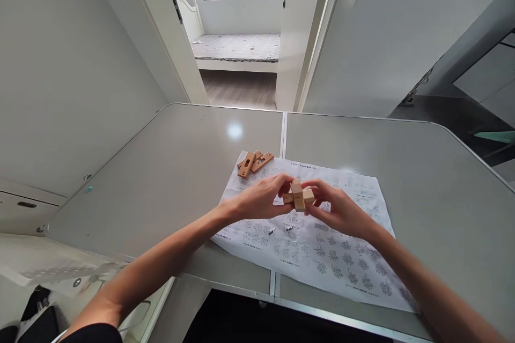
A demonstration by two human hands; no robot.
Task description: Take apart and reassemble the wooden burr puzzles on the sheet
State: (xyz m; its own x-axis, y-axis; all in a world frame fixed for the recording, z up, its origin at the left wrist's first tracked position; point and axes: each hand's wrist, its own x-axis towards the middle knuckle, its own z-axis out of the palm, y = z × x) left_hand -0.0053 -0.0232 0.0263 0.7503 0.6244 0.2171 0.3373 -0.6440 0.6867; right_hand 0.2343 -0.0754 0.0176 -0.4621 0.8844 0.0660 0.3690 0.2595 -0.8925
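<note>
Both of my hands meet above a printed instruction sheet (pixel 322 257) that lies on a grey table (pixel 169 171). Between them is a small cross of interlocked wooden puzzle bars (pixel 298 196). My left hand (pixel 261 198) pinches the cross from the left with curled fingers. My right hand (pixel 340 209) grips it from the right, fingers wrapped round one bar. Several loose wooden puzzle pieces (pixel 253 162) with slots lie at the sheet's far left corner, apart from both hands.
A seam (pixel 284 134) splits the table into two panels. Two tiny dark bits (pixel 279 230) lie on the sheet under my hands. White walls flank the table; beyond it an open doorway (pixel 241 80) shows a room with a bed and window. Dark bags (pixel 36 316) sit low left.
</note>
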